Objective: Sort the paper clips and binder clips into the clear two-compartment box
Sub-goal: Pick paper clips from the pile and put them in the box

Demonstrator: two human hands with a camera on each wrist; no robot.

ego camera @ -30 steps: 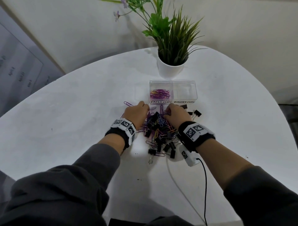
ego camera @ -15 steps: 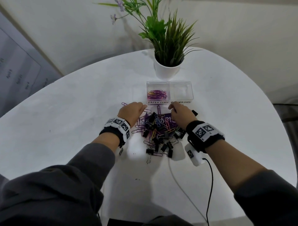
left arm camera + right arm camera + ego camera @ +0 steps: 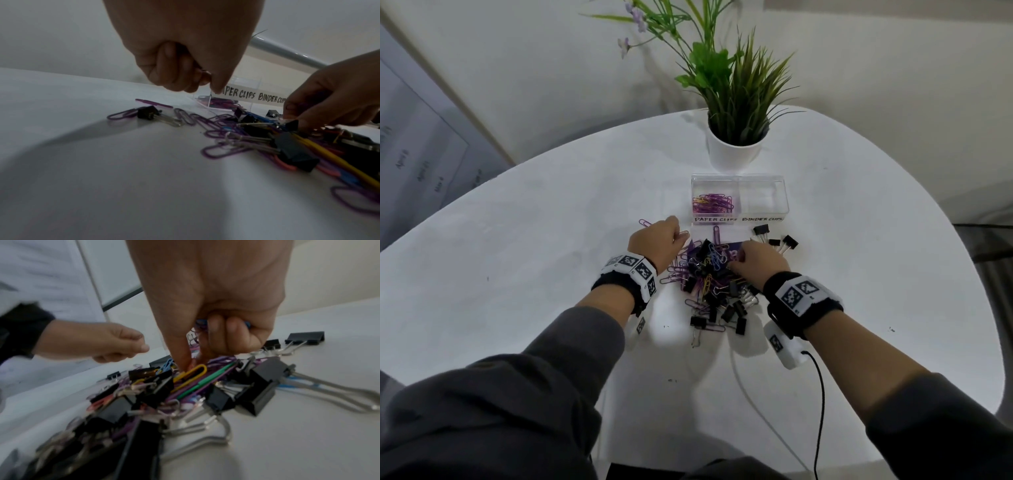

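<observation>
Barely begun: some paper clips [image 3: 712,204] lie in the box [image 3: 738,179], binder side empty, the pile [image 3: 710,277] waiting, left hand [image 3: 655,240] curled, contents unclear, right hand [image 3: 758,262] clutching clips

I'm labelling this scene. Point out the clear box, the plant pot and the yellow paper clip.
clear box [image 3: 763,198]: head view, bare right compartment.
plant pot [image 3: 732,156]: head view, white wall.
yellow paper clip [image 3: 193,375]: right wrist view, upper loop.

A white strip [image 3: 738,218] along the front wall of the clear box [image 3: 784,195] reads "PAPER CLIPS" under the left compartment and "BINDER CLIPS" under the right. The faint writing on the wall sheet [image 3: 417,164] at left is too blurred to read.
</observation>
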